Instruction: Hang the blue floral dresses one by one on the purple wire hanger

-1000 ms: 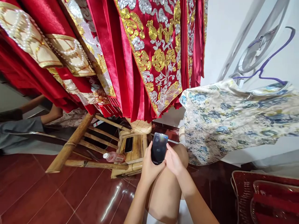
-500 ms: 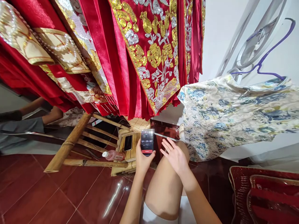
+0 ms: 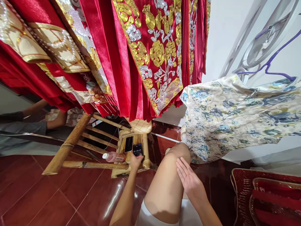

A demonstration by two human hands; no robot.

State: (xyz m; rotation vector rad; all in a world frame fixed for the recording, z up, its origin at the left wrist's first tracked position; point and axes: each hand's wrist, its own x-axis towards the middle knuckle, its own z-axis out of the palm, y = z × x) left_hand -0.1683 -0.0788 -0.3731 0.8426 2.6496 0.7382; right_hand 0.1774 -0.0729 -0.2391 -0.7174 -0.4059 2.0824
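My left hand point(image 3: 135, 161) grips the lower end of a smartphone point(image 3: 137, 149) whose lit dark screen shows timer digits. It is low over the seat of a bamboo chair point(image 3: 146, 153); whether the phone touches the seat I cannot tell. Just left of it lies a second dark phone point(image 3: 129, 144). A bottle of pink drink point(image 3: 114, 157) rests on its side by the chair, its white cap pointing left. My right hand point(image 3: 189, 176) holds nothing, its fingers stretched out against the side of my bare knee.
Red garments with gold and silver embroidery point(image 3: 160, 56) hang in front. A floral dress point(image 3: 235, 116) hangs at right from a purple hanger point(image 3: 268, 64). Red trimmed items point(image 3: 270, 191) are at lower right. A mirror at left reflects a person's arm point(image 3: 57, 121).
My left hand has carried the smartphone left and down from in front of my knee to the chair seat. My right hand has dropped back toward my knee.
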